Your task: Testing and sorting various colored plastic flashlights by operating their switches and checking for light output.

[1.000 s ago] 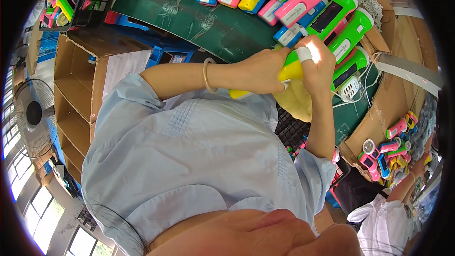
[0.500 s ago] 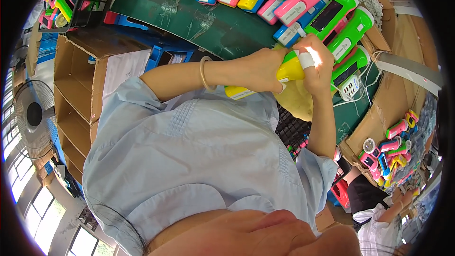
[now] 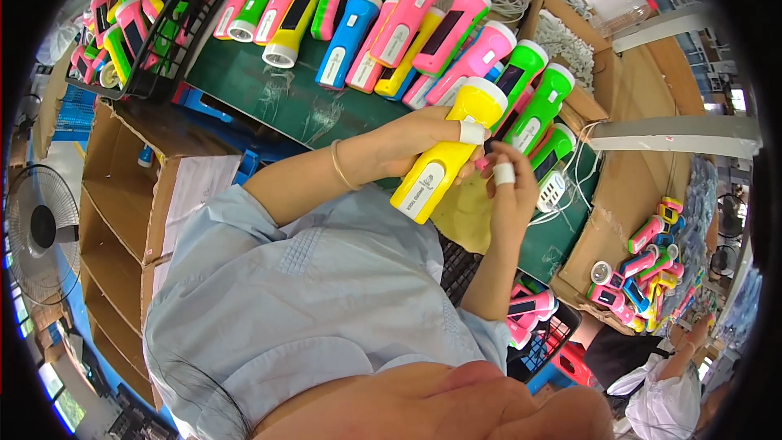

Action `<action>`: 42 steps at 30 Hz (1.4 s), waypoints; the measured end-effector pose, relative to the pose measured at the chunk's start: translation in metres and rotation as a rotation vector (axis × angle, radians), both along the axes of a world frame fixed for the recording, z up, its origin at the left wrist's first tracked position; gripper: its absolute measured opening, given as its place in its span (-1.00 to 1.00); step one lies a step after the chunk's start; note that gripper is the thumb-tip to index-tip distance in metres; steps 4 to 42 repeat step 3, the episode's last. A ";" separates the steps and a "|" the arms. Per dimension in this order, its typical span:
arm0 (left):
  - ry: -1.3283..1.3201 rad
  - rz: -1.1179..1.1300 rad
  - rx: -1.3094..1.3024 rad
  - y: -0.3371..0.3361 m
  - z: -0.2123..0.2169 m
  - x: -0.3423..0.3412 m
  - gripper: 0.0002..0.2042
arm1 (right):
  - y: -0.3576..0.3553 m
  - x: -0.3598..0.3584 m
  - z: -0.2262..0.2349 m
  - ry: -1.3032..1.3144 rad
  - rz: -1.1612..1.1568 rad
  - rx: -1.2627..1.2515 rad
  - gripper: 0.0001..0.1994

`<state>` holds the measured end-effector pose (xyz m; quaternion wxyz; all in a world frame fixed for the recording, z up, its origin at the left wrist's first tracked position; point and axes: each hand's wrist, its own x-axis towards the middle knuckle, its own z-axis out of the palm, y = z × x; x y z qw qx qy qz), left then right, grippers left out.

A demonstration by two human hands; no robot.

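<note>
My left hand [image 3: 423, 143], a bangle on its wrist, is closed round a yellow flashlight [image 3: 428, 181]. The flashlight lies slanted, its white head up and to the right, its label facing up. White tape wraps one of its fingers. My right hand [image 3: 513, 183] is just right of the flashlight, fingers bent and slightly apart, with white tape on one; I see no clear grip on anything. A pale yellow cloth [image 3: 466, 216] lies below the hands, partly covered by them. Beyond the hands, several flashlights, such as a green one [image 3: 544, 110] and a blue one [image 3: 346, 41], lie on the green table [image 3: 285, 102].
A black basket [image 3: 175, 33] of flashlights stands at the far left. Beside it is a cardboard compartment box [image 3: 122, 187]. A white multi-port charger [image 3: 550, 191] with cables sits on the right. More flashlights [image 3: 639, 273] lie at the right, near another person [image 3: 664, 387].
My view has shifted, showing more of the table. The yellow flashlight, earlier between both hands, is now in my left hand, label showing. My right hand has come away from it.
</note>
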<state>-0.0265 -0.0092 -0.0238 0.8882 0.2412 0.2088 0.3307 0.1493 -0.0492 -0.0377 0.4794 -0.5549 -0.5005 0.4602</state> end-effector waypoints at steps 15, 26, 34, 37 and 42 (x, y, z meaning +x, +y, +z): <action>-0.036 0.019 -0.033 0.001 0.001 0.005 -0.72 | -0.022 -0.001 -0.018 0.031 0.016 -0.014 -0.81; -0.036 0.019 -0.033 0.001 0.001 0.005 -0.72 | -0.022 -0.001 -0.018 0.031 0.016 -0.014 -0.81; -0.036 0.019 -0.033 0.001 0.001 0.005 -0.72 | -0.022 -0.001 -0.018 0.031 0.016 -0.014 -0.81; -0.036 0.019 -0.033 0.001 0.001 0.005 -0.72 | -0.022 -0.001 -0.018 0.031 0.016 -0.014 -0.81; -0.036 0.019 -0.033 0.001 0.001 0.005 -0.72 | -0.022 -0.001 -0.018 0.031 0.016 -0.014 -0.81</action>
